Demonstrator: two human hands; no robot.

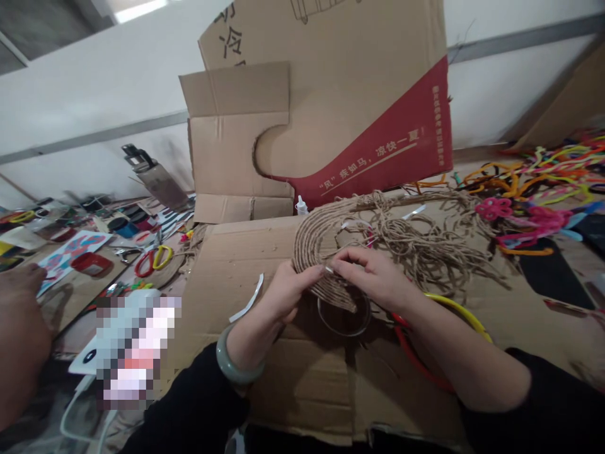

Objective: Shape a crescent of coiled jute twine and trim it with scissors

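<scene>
A half-round cardboard piece wrapped in brown twine (314,243) stands on edge over a flat cardboard sheet (307,372). My left hand (286,293), with a pale green bangle on its wrist, pinches the piece's lower edge. My right hand (373,274) pinches the same edge from the right, fingertips almost meeting the left thumb. A tangle of loose twine (420,243) trails from the piece to the right. Under the piece lies a clear round ring (344,315).
A tall cardboard box with a red band (340,107) leans behind. A small glue bottle (301,205) stands by it. Coloured pipe cleaners (534,183) lie at right, red-and-yellow scissors (154,258) at left. Another person's hand (21,328) rests far left.
</scene>
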